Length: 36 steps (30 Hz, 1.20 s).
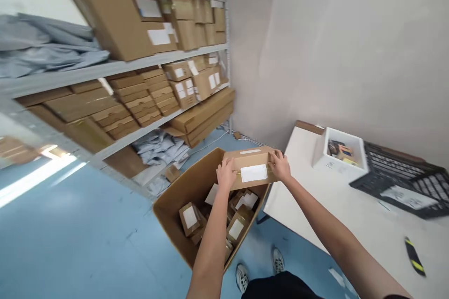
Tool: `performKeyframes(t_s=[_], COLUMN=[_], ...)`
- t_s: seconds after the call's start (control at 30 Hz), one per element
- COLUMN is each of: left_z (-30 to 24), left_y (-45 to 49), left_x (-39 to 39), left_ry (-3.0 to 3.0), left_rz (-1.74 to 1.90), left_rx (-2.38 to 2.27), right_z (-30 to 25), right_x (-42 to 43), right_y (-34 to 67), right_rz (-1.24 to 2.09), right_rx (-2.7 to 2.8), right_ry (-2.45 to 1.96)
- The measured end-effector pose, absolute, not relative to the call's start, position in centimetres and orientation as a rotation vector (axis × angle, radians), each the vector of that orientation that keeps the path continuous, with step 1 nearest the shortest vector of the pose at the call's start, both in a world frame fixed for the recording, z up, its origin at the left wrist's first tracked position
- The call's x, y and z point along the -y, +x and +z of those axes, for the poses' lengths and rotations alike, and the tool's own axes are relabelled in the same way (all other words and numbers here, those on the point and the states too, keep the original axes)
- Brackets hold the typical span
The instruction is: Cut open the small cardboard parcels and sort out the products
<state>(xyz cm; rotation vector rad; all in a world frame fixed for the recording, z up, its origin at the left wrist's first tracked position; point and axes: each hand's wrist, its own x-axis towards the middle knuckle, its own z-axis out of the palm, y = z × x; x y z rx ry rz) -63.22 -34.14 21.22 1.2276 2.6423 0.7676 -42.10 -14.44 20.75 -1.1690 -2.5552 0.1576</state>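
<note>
Between my two hands is a brown cardboard box (255,159) with a white label on the side facing me. My left hand (226,175) grips its left end, and my right hand (279,165) grips its right end, fingers bent over the edges. The held box is over the far end of a large open carton (168,208) standing on the floor. Inside that carton lie several smaller labelled boxes, among them a small box (191,219) at the left and another box (240,225) nearer me. My left forearm hides part of the contents.
To the left, a metal shelf rack (133,63) holds stacked cardboard boxes and grey plastic bags. On the right, a white table (301,201) bears a white bin (342,152), a black crate (407,182) and a black-and-yellow cutter (415,257). A wall rises behind.
</note>
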Motion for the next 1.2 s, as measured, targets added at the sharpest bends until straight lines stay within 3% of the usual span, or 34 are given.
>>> performKeyframes(t_s=[0.33,0.63,0.83,1.03,1.2], left_z=[19.7,15.9,16.8,16.0,13.8], left_y=[-45.0,-24.2,-21.4,-18.5,-14.7], left_x=[19.7,9.2,3.9,4.5,5.0], left_ry=[1.612,1.736,1.672,1.627,1.57], left_rz=[0.554,0.194,-0.025,-0.02,-0.29], left_rx=[-2.252,-2.105,-2.133,-2.453,-2.26], right_z=[20.4,14.4,13.3,13.8,13.5], right_x=[10.2,6.0,1.9,-2.0,-2.9], right_y=[-18.1,3.5,6.8,6.2,7.4], right_rz=[0.157,0.449,0.577,0.697,0.737], right_rx=[2.322,2.188,2.204,2.199,2.053], right_ry=[-1.725,-2.017,-1.979,-1.995,-2.164])
